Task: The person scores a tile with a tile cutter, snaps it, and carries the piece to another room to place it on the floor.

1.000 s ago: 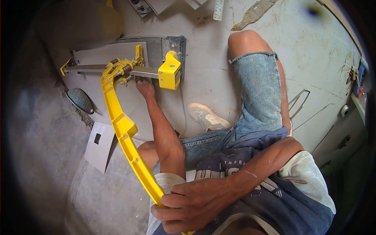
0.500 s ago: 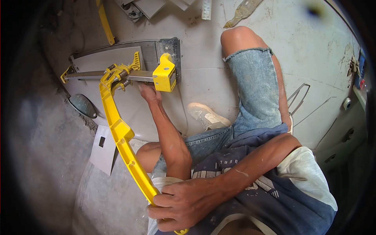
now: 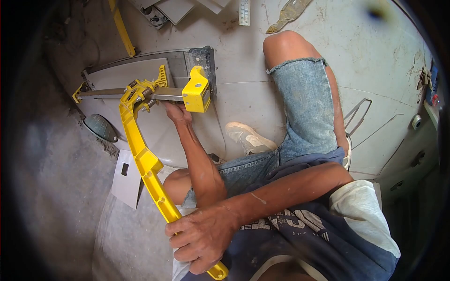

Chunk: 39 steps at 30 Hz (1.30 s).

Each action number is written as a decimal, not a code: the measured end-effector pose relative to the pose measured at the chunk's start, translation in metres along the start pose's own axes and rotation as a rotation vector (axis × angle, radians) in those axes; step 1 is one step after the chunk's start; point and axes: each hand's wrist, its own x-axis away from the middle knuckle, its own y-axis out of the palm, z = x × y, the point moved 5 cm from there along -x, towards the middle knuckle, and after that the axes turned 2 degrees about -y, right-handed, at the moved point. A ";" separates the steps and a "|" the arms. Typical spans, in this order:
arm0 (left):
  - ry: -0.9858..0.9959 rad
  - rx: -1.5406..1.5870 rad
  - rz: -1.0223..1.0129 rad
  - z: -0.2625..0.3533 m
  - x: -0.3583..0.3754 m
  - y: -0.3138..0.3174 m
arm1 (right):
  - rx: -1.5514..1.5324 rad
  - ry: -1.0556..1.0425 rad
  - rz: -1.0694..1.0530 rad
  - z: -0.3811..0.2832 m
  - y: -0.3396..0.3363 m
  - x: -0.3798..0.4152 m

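A manual tile cutter with a steel rail and yellow fittings lies in front of me. My right hand is closed around the lower end of its long yellow handle. My left hand reaches up to the rail beside the yellow end bracket; its fingers are mostly hidden beneath the rail. Under the rail lies a large light grey tile, on the cutter's dark-edged base.
A tile piece with a rectangular cutout rests at the lower left, below a dark oval object. At the top are a yellow bar, tile pieces, a measuring strip and a dirty flat tool. Bent metal rods lie right of my leg.
My right hand has shifted slightly left and up along the handle, and more of the handle's end shows below it. The left hand stays at the rail.
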 end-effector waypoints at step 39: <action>-0.015 0.495 0.194 -0.056 0.062 -0.005 | 0.961 0.880 -1.041 -0.094 0.019 -0.072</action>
